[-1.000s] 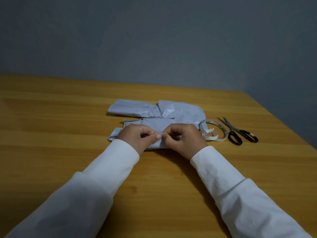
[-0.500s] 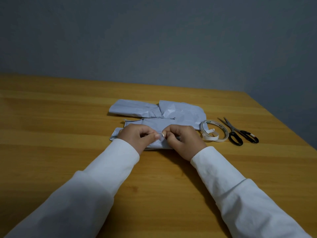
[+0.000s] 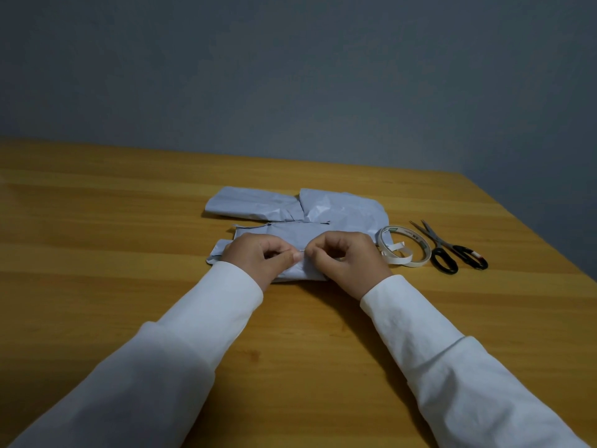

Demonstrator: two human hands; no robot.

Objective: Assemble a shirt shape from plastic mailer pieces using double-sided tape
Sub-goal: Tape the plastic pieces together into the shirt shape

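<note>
Several pale grey mailer pieces (image 3: 290,236) lie stacked on the wooden table (image 3: 97,237); two folded pieces at the back form sleeve-like shapes. My left hand (image 3: 258,257) and my right hand (image 3: 345,257) rest on the front piece, thumbs and fingertips almost meeting at its middle. Both pinch something thin and white there, apparently a tape strip, too small to make out. The front piece is mostly hidden under my hands.
A roll of white double-sided tape (image 3: 403,250) with a loose end lies just right of my right hand. Black-handled scissors (image 3: 452,250) lie beyond it. The table's right edge runs diagonally at the far right.
My hands have stayed in place on the front piece; only the fingertips have shifted slightly at the pinch point.
</note>
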